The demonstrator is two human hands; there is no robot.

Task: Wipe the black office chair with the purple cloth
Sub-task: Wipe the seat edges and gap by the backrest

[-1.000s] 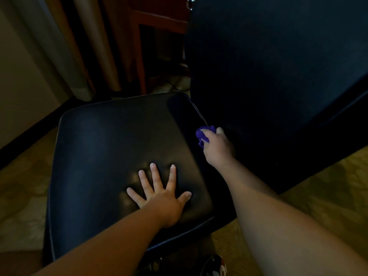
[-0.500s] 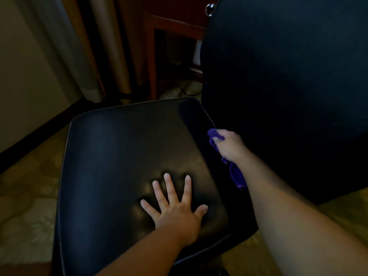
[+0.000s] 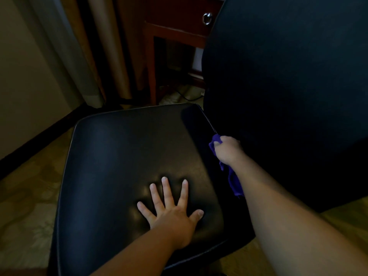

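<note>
The black office chair (image 3: pixel 123 160) fills the middle of the view, its glossy seat in front of me and its tall backrest (image 3: pixel 288 86) rising on the right. My left hand (image 3: pixel 171 212) presses flat on the near part of the seat with its fingers spread. My right hand (image 3: pixel 229 150) grips the purple cloth (image 3: pixel 234 180) at the gap where the seat's right edge meets the backrest. Part of the cloth hangs down below my wrist.
A reddish wooden desk (image 3: pixel 179 32) with a metal ring pull (image 3: pixel 207 18) stands behind the chair. Curtains (image 3: pixel 95 56) hang at the back left beside a pale wall with a dark skirting board. A cable lies on the patterned carpet (image 3: pixel 25 216) under the desk.
My right hand has stayed at the seat's right rear edge with the cloth, and more cloth now trails below the wrist. The view has shifted left. My left hand remains flat on the seat.
</note>
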